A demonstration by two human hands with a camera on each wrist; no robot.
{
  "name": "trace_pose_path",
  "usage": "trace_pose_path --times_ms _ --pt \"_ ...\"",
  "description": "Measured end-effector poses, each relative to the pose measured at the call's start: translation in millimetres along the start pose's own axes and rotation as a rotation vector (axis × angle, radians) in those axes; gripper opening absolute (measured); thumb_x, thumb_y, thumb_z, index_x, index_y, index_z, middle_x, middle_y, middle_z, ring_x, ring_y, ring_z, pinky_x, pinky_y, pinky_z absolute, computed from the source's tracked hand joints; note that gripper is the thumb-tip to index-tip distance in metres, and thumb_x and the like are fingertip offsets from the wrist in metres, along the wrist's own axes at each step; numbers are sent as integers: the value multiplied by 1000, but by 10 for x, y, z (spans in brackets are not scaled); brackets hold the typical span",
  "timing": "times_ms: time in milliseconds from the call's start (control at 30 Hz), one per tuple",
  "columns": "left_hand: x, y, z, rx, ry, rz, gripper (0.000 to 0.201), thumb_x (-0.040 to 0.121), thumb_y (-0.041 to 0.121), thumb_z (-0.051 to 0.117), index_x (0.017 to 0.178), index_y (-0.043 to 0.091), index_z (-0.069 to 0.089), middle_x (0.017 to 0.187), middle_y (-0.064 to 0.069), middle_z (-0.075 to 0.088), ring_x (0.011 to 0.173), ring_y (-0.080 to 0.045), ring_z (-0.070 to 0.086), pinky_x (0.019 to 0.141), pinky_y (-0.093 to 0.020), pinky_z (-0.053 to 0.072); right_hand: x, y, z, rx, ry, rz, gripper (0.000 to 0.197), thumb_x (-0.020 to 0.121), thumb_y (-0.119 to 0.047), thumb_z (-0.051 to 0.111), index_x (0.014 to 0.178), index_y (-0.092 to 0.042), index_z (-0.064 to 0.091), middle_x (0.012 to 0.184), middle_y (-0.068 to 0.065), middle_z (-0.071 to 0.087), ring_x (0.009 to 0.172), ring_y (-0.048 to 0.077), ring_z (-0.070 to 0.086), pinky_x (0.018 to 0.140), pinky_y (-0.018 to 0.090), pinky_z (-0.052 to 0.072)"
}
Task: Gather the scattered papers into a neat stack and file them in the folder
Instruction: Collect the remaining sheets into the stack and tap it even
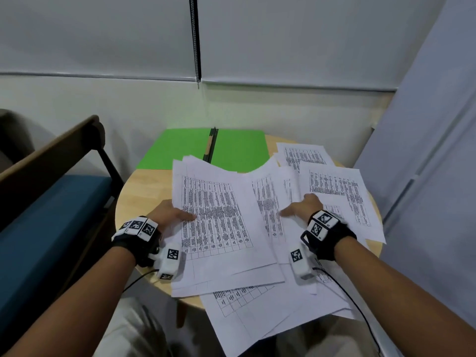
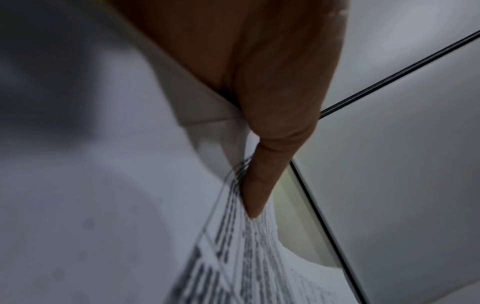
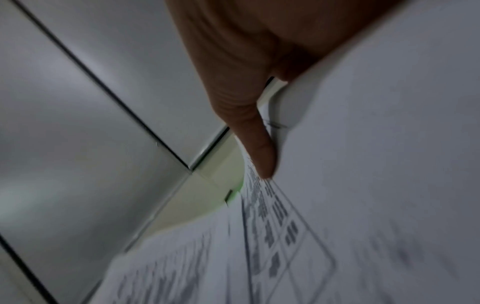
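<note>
Printed white papers lie spread over a round wooden table [image 1: 144,186]. My left hand [image 1: 170,215] pinches the left edge of the big left pile [image 1: 219,215], thumb on top and fingers hidden beneath. My right hand [image 1: 301,207] grips overlapping sheets [image 1: 334,186] on the right, thumb pointing left over the print. More sheets [image 1: 257,310] hang over the near table edge. The open green folder [image 1: 180,148] lies at the back, partly under the papers. In the wrist views the left thumb [image 2: 259,185] and the right thumb [image 3: 259,148] each press down on printed paper [image 2: 103,205] [image 3: 376,185].
A chair with a blue seat [image 1: 51,202] stands close on the left. White walls close in behind, and a grey panel [image 1: 425,150] on the right. A beaded cord [image 1: 195,39] hangs above the folder. Cables trail from both wrist cameras.
</note>
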State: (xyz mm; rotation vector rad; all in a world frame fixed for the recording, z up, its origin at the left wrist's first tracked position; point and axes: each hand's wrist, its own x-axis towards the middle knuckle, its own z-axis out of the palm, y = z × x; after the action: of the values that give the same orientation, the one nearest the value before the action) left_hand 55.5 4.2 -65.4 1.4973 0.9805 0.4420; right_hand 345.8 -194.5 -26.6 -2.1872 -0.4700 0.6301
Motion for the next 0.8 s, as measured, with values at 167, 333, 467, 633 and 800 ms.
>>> trace_pose_path --times_ms 167,333,467,633,800 --pt "-10 17 -23 62 5 -18 41 67 3 83 106 -1 72 110 -20 74 103 -36 70 103 -53 48 -178 -429 -522 74 254 -467 68 69 -12 83 129 -6 50 129 14 61 117 29 58 96 33 46" --pt "-136 119 34 79 14 -28 41 76 2 77 116 -2 68 111 -18 73 105 -34 68 99 -45 49 -291 -925 -1012 320 241 -680 55 79 -5 67 129 -14 47 122 2 61 111 20 58 98 34 47" --pt "-158 121 35 101 25 -39 41 75 8 79 114 1 69 105 -14 73 102 -32 69 98 -42 49 -171 -1014 -904 506 82 -588 55 72 1 63 124 -13 49 120 2 63 112 23 62 100 41 48" --pt "107 -127 -88 121 16 -43 57 49 29 88 101 12 76 102 -9 78 101 -33 71 101 -54 49 -109 -576 -211 344 -134 -394 62 79 4 62 135 -10 42 130 8 58 117 29 57 105 49 44" --pt "284 -252 -168 -18 63 -71 93 59 75 71 126 11 64 136 -5 60 125 -28 56 113 -54 37 -109 -283 323 69 -265 -285 63 83 6 52 141 -10 33 135 13 51 121 30 50 108 46 38"
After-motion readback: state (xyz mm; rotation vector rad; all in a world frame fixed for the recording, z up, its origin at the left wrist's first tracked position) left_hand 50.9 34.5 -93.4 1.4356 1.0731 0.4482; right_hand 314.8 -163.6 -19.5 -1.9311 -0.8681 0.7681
